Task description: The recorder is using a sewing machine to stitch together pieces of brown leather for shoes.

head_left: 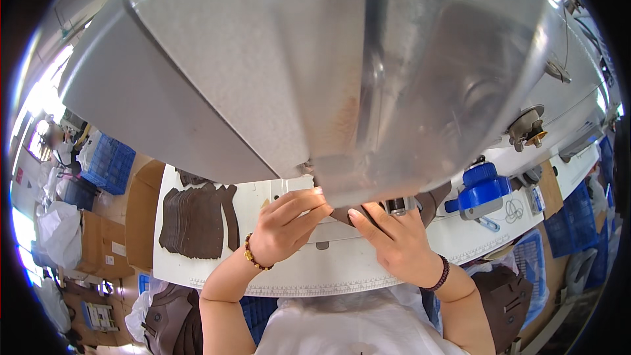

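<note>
A large grey sewing machine (217, 72) fills the upper middle, and its clear plastic cover (427, 72) hides the stitching area. My left hand (284, 225) is at the left of that spot, fingers bent and drawn together; their tips reach the cover's lower edge, and what they pinch is not plain. My right hand (397, 240) lies palm down with fingers stretched out, its index fingertip on a dark brown flat piece (342, 216). More brown material (434, 205) shows beyond that hand. A metal cylinder (397, 206) stands just behind its fingers.
Overlapping dark brown strips (194, 222) lie on the white table (263, 279) at left. A blue device (482, 189) and a small light-blue tool (488, 224) are at right. Cardboard boxes (102, 243) and a blue crate (108, 163) stand at left; brown bags (172, 319) hang below.
</note>
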Action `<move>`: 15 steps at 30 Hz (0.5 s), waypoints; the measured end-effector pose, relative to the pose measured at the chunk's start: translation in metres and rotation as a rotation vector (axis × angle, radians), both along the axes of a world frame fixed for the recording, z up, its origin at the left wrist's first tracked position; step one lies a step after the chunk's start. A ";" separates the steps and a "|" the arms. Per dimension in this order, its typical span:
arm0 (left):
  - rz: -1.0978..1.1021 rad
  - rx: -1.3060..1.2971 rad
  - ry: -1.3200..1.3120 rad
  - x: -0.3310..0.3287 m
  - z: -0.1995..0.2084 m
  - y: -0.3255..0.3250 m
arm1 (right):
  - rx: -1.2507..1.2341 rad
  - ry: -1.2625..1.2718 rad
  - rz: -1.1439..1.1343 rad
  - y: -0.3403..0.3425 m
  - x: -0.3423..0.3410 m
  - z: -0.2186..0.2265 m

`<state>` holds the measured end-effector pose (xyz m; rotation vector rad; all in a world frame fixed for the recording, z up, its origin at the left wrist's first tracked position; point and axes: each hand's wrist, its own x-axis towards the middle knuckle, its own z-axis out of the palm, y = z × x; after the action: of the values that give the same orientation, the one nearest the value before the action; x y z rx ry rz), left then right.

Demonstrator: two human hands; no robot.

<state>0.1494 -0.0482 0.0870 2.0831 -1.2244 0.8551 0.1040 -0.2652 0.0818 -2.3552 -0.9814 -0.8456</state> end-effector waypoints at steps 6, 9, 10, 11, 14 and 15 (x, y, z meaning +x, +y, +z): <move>-0.054 0.127 -0.091 0.001 0.004 0.003 | -0.005 0.006 -0.001 0.000 0.002 0.000; -0.066 0.152 -0.127 0.003 0.002 0.005 | -0.021 0.004 -0.015 0.001 0.001 -0.002; -0.068 0.150 -0.153 0.003 0.001 0.005 | -0.020 0.007 -0.015 0.001 0.001 -0.002; -0.070 0.147 -0.180 0.003 0.000 0.005 | -0.031 0.012 -0.020 0.001 0.000 -0.001; -0.068 0.152 -0.213 0.004 0.000 0.004 | -0.047 0.016 -0.029 0.001 -0.001 -0.002; -0.069 0.152 -0.213 0.004 0.000 0.004 | -0.052 0.016 -0.033 0.001 -0.001 -0.003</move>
<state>0.1532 -0.0442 0.0867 2.0949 -1.5062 1.0002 0.1031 -0.2639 0.0792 -2.4238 -0.9720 -0.8222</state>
